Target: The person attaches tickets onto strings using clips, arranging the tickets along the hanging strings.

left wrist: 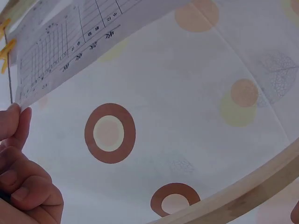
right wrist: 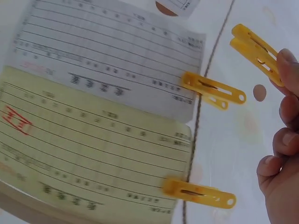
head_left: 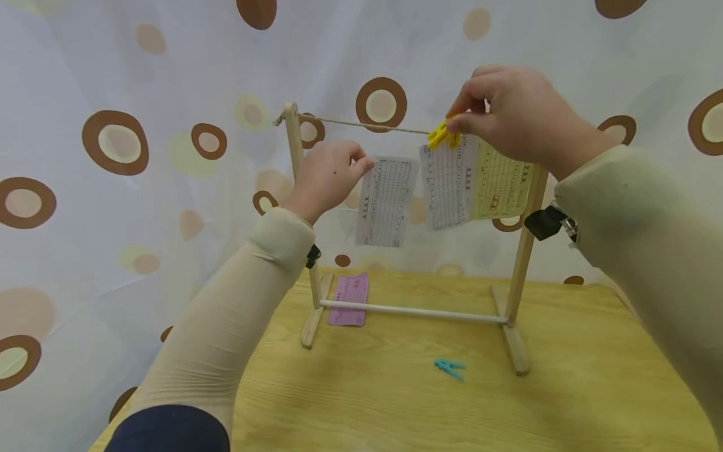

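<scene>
We wear pale beige sleeves [head_left: 206,333] with thick cuffs [head_left: 282,237], navy fabric [head_left: 169,432] higher on the left, and black wrist devices [head_left: 542,223].

Can't read any words or numbers. See small dark print [right wrist: 70,197] and a red stamp [right wrist: 17,120] on the yellow paper [head_left: 501,185], tiny print on a white paper [head_left: 450,186] just left of it, on a second white paper [head_left: 386,202] farther left, and on a pink paper [head_left: 348,296] low to its left.
</scene>
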`<state>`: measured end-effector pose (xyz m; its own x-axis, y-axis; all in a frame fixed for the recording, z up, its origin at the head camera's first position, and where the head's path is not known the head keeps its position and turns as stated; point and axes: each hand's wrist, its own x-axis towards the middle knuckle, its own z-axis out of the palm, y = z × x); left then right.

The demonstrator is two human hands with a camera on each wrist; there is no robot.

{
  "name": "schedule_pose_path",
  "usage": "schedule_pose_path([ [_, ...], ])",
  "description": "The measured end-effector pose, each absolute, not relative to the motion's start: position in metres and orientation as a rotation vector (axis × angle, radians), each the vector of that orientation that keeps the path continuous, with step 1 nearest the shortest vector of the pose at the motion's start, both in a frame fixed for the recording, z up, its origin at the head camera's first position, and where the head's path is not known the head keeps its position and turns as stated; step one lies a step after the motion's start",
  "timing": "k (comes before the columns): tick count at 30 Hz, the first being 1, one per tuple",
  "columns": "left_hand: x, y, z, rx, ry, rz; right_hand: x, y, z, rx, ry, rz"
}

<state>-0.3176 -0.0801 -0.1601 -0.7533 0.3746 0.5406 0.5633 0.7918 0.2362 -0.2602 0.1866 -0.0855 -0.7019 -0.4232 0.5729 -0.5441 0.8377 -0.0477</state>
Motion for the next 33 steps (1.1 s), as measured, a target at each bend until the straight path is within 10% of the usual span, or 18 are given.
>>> schedule_pose_path([
  [33, -0.327, -0.065, -0.151, -0.383, -2.533, -0.510, -0.306, 0.152, -0.075, 0.659, -2.529, 0.291],
])
